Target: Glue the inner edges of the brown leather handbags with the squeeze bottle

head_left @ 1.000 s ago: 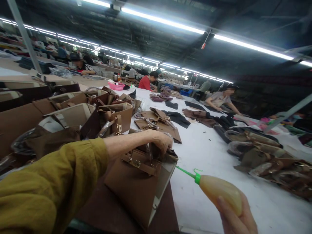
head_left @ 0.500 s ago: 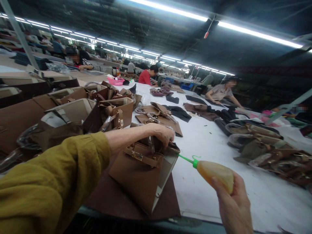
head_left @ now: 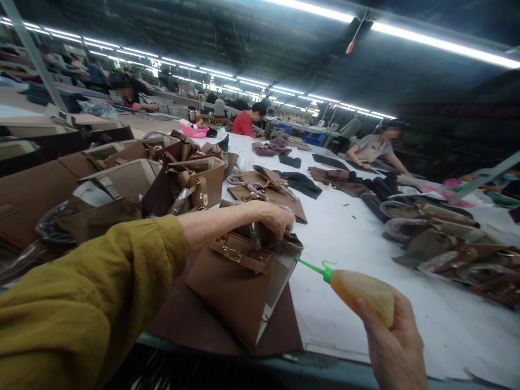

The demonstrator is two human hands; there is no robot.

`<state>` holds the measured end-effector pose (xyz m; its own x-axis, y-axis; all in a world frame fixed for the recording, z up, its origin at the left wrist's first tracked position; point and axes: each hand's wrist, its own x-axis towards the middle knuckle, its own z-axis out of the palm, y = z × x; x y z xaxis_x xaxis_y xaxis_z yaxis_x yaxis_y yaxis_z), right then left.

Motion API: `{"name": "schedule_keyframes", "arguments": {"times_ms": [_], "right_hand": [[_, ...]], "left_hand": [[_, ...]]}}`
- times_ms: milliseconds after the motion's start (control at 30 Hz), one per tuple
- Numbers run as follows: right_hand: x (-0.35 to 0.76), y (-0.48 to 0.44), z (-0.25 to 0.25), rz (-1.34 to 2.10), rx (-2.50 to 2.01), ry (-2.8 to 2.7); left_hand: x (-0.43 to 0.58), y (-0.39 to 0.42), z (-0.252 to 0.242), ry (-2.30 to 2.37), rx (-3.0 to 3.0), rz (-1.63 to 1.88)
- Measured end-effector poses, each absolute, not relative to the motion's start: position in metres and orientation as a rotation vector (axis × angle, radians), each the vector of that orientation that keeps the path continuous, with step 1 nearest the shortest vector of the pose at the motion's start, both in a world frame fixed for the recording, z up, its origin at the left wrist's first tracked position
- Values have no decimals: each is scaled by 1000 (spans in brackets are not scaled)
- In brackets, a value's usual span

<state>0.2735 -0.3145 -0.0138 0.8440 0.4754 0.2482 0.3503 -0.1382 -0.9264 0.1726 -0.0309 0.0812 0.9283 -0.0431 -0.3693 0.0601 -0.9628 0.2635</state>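
Note:
A brown handbag (head_left: 231, 290) with a gold clasp on its strap lies tilted on a dark brown sheet (head_left: 284, 330) at the table's front edge. Its pale open side faces right. My left hand (head_left: 278, 221) reaches over the top of the bag, fingers bent down and closed on its upper edge; the fingertips are partly hidden. In my right hand (head_left: 396, 338) is a squeeze bottle (head_left: 361, 292) of amber liquid, held on its side. The bottle's thin green nozzle (head_left: 311, 265) points left, with its tip at the upper edge of the bag's pale side.
Several brown handbags (head_left: 203, 184) crowd the left side. A flat bag piece (head_left: 268, 189) lies behind my left hand. More bags (head_left: 459, 249) are piled at right on the white table (head_left: 345, 233). Co-workers sit farther back, one in a red shirt (head_left: 242, 125).
The view has shifted slightly. Both hands keep their holds on bag and bottle, and the nozzle tip stays by the bag's edge.

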Motion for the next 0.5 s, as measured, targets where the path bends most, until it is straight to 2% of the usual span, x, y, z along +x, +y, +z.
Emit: {"name": "schedule_keyframes", "arguments": {"times_ms": [500], "right_hand": [[260,-311,1,179,-1812,-627]], "left_hand": [[169,-34,85,25,2846,-542]]}}
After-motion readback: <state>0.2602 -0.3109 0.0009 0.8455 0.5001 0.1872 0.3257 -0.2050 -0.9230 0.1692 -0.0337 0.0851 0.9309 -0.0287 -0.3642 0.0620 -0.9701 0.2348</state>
